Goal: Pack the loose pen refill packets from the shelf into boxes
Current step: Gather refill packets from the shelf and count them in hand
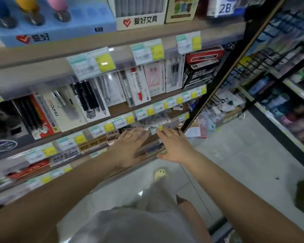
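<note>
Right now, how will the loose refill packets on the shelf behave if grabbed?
The refill packets lie in a jumbled heap, so they are probably thin, light and bendy. Their film looks glossy, so likely slippery; a few could slide apart when pushed.

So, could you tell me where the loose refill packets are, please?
The loose refill packets lie on a lower shelf right of centre in the head view, just beyond the left hand and right hand, beside the black post.

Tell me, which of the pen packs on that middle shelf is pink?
The pale pink pack, upright toward the shelf's right end, between a white pack showing a red-tipped pen and a clear pack of dark pens.
</note>
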